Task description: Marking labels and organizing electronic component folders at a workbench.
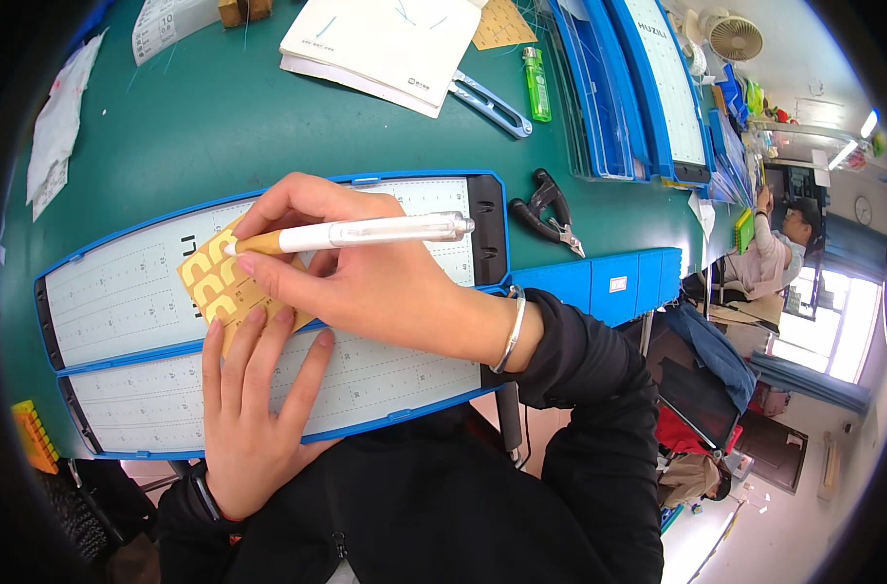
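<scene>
Leftmost, a yellow comb-like block [35, 435] pokes in at the lower edge of the green worktop [220, 127], just beside the ends of two long blue-framed white trays [122, 292] that lie side by side across the middle. Next comes a tan sheet of curved yellow stickers [215, 277], lying on the upper tray and reaching onto the seam between the two. The left hand [249, 409] rests flat, its grip open, with its fingertips [257, 316] pressing on the lower edge of that sheet. Above it the right hand [356, 268] has its grip closed around a white pen-like tool with a clear barrel [366, 232]; the tool lies nearly level, its tan tip touching the sticker sheet at the left and its metal end pointing right. A silver bangle [514, 331] circles the right wrist ahead of a black sleeve.

Farther right on the worktop lie a stack of white paper [385, 44], silver snips [492, 102], a green lighter [536, 86] and black pliers [551, 209]. More blue trays [628, 88] stand stacked at the far right, and beyond them another person [779, 248] sits at a bench.
</scene>
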A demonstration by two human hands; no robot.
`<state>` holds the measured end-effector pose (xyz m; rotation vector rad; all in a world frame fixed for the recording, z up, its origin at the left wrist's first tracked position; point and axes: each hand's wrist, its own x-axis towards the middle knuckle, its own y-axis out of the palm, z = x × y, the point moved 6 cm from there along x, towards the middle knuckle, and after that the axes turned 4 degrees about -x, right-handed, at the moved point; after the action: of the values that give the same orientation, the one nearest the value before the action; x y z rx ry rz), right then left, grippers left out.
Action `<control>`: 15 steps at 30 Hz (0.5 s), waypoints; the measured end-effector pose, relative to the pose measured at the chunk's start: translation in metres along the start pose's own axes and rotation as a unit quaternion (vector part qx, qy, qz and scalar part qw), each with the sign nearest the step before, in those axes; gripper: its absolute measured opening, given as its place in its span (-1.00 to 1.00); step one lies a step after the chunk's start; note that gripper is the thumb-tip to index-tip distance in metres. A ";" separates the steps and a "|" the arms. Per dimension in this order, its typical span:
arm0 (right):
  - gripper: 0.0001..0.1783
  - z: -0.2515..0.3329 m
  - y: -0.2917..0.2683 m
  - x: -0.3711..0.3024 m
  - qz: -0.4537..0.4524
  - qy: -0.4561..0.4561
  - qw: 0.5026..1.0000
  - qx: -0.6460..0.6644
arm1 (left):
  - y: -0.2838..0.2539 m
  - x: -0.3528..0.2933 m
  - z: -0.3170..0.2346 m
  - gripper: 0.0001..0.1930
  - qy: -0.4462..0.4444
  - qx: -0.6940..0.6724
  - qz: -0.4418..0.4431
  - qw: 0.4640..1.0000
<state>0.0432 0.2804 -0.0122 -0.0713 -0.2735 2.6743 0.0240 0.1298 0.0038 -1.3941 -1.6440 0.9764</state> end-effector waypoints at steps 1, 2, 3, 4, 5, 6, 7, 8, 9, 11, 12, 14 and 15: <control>-0.76 0.000 0.000 0.000 0.000 0.001 1.000 -0.001 | 0.000 0.000 0.000 -0.17 0.000 0.000 0.000 1.000; -0.76 0.001 -0.001 0.000 -0.001 0.001 1.000 -0.001 | 0.000 0.001 0.000 -0.17 0.001 -0.001 0.000 1.000; -0.76 0.002 -0.002 0.000 0.004 0.006 1.000 -0.005 | 0.000 0.002 -0.001 -0.25 0.007 0.007 -0.004 1.000; -0.76 0.002 -0.002 0.000 0.007 0.011 1.000 -0.010 | -0.001 0.003 -0.001 -0.32 0.014 0.014 -0.008 1.000; -0.76 0.002 -0.003 0.000 0.006 0.011 1.000 -0.010 | -0.001 0.003 -0.001 -0.32 0.015 0.013 -0.008 1.000; -0.76 0.003 -0.004 0.000 0.002 0.008 1.000 -0.007 | -0.001 0.004 -0.001 -0.32 0.017 0.013 -0.007 1.000; -0.76 0.003 -0.005 0.000 -0.002 0.005 1.000 -0.004 | -0.002 0.005 -0.002 -0.32 0.020 0.014 -0.006 1.000; -0.76 0.003 0.000 0.002 0.003 0.000 1.000 0.004 | -0.004 0.002 0.001 -0.32 0.013 0.021 -0.003 1.000; -0.76 0.002 0.003 0.003 0.003 0.008 1.000 0.011 | -0.006 0.001 0.002 -0.31 0.008 0.016 0.008 1.000; -0.76 0.000 0.005 0.004 0.006 0.045 0.999 0.019 | -0.007 -0.001 0.006 -0.29 -0.007 0.023 0.023 0.999; -0.77 0.000 0.004 0.004 0.014 0.070 0.997 0.024 | -0.006 -0.001 0.006 -0.28 0.005 0.005 0.032 0.999; -0.79 0.000 0.003 0.001 0.001 0.090 0.995 0.051 | -0.005 0.000 0.009 -0.26 -0.004 0.005 0.047 0.999; -0.81 -0.002 0.000 -0.002 -0.016 0.095 0.995 0.038 | -0.005 0.003 0.007 -0.30 0.014 -0.010 0.042 0.999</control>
<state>0.0449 0.2797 -0.0145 -0.2930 -0.1124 2.6196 0.0156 0.1314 0.0054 -1.4943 -1.5903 0.9850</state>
